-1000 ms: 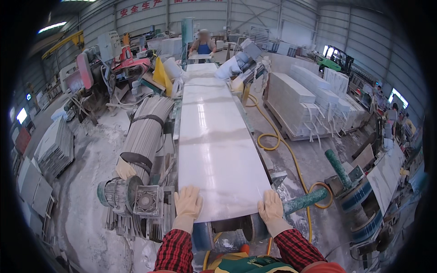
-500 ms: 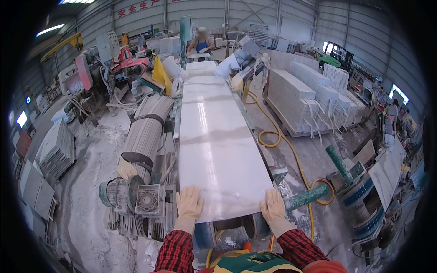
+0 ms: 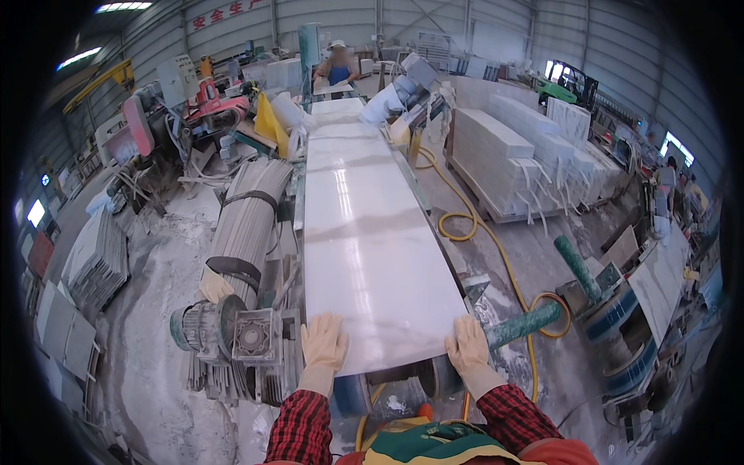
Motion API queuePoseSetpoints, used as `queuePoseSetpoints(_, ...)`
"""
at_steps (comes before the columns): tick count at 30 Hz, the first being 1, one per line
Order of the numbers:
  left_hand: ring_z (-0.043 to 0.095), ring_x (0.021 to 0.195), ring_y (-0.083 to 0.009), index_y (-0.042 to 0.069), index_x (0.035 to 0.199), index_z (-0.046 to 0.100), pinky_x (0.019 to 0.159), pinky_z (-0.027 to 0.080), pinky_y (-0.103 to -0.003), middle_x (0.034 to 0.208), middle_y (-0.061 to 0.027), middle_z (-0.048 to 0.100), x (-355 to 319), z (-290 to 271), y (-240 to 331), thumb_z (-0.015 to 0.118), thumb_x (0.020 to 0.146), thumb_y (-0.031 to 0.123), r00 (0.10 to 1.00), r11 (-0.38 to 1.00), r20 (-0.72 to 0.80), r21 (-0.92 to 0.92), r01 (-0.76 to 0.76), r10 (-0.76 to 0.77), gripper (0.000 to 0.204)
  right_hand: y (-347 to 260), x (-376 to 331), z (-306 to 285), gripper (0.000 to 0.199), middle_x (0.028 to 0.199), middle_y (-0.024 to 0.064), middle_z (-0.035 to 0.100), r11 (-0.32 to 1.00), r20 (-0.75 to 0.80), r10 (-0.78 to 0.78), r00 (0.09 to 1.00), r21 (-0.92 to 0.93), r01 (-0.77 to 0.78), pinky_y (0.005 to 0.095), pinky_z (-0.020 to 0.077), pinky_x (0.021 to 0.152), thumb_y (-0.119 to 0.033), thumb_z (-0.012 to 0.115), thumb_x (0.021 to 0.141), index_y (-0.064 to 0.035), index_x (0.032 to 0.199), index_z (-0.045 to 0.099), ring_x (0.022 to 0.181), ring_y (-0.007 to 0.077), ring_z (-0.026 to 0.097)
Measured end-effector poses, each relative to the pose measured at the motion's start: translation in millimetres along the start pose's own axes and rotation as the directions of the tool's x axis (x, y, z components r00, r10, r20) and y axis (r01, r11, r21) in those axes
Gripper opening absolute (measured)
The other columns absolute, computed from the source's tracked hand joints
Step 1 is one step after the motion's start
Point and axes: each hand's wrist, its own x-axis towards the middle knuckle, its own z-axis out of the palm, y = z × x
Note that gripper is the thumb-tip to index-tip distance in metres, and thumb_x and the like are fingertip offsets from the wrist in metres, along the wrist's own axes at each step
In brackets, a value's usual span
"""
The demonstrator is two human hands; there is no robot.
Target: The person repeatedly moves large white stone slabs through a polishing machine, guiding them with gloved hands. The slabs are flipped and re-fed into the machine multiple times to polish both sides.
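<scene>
A long, polished white stone slab with grey-brown veins lies flat on a narrow roller conveyor, its near end in front of me. My left hand, in a cream rubber glove, rests on the slab's near left corner with the fingers stretched out. At the near right corner my right hand, gloved alike, lies along the edge, fingers extended. Neither hand wraps around anything. Below the slab's near edge a dark blue roller shows in part.
Left of the conveyor sit a motor with gearbox and a strapped bundle of thin strips. A green bar and yellow hose lie right, beyond them stacked stone blocks. A co-worker stands at the far end.
The view has shifted slightly upward over the scene. Both my hands stay at the slab's near corners. The co-worker at the far end has changed posture a little.
</scene>
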Motion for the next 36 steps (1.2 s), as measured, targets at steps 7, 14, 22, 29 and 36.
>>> queuePoseSetpoints(7, 0.046, 0.152, -0.0353, 0.021, 0.149, 0.063, 0.126, 0.031, -0.067, 0.161, -0.0099, 0.058, -3, -7, 5, 0.066, 0.102, 0.039, 1.0, 1.0, -0.017, 0.012, -0.023, 0.023, 0.05, -2, -6, -9, 0.063, 0.157, 0.032, 0.055, 0.988, 0.192, 0.098, 0.977, 0.101, -0.119, 0.0532, 0.0344, 0.13, -0.036, 0.065, 0.102, 0.0039, 0.151, 0.057, 0.149, 0.0482, 0.048)
queuePoseSetpoints(14, 0.046, 0.152, -0.0364, 0.02, 0.149, 0.063, 0.125, 0.033, -0.067, 0.162, -0.0107, 0.057, -5, -6, 5, 0.066, 0.102, 0.039, 0.999, 0.999, -0.029, 0.018, -0.027, 0.028, 0.051, 0, -16, -3, 0.055, 0.145, 0.0224, 0.058, 1.0, -0.012, 0.016, 1.0, 0.01, -0.016, 0.0532, 0.0434, 0.118, -0.033, 0.065, 0.098, -0.0032, 0.144, 0.058, 0.133, 0.0448, 0.054)
queuePoseSetpoints(22, 0.042, 0.157, -0.0409, 0.02, 0.156, 0.058, 0.129, 0.028, -0.064, 0.168, -0.0134, 0.052, -11, -10, 5, 0.062, 0.105, 0.042, 0.999, 1.0, 0.051, 0.016, 0.005, -0.005, 0.056, -8, -16, -18, 0.054, 0.146, 0.0225, 0.057, 0.993, 0.082, 0.078, 0.994, 0.085, -0.085, 0.0551, 0.0433, 0.118, -0.032, 0.065, 0.099, -0.0035, 0.144, 0.058, 0.134, 0.046, 0.054)
queuePoseSetpoints(29, 0.04, 0.159, -0.0422, 0.02, 0.158, 0.057, 0.131, 0.026, -0.063, 0.171, -0.0137, 0.05, -15, -20, 10, 0.06, 0.106, 0.042, 0.994, 1.0, 0.102, 0.01, 0.024, -0.025, 0.057, -3, -29, -9, 0.057, 0.152, 0.0239, 0.055, 0.996, 0.054, 0.062, 0.997, 0.062, -0.065, 0.0558, 0.041, 0.12, -0.033, 0.063, 0.101, -0.003, 0.148, 0.057, 0.138, 0.0485, 0.052)
queuePoseSetpoints(36, 0.042, 0.158, -0.0422, 0.019, 0.158, 0.058, 0.131, 0.027, -0.063, 0.169, -0.0143, 0.052, -16, -34, 20, 0.062, 0.105, 0.041, 0.988, 0.999, 0.15, -0.012, 0.03, -0.028, 0.057, -3, -35, -12, 0.056, 0.153, 0.0253, 0.054, 0.997, 0.051, 0.062, 0.997, 0.037, -0.064, 0.0562, 0.0388, 0.123, -0.034, 0.063, 0.101, -0.0023, 0.148, 0.058, 0.14, 0.0494, 0.05)
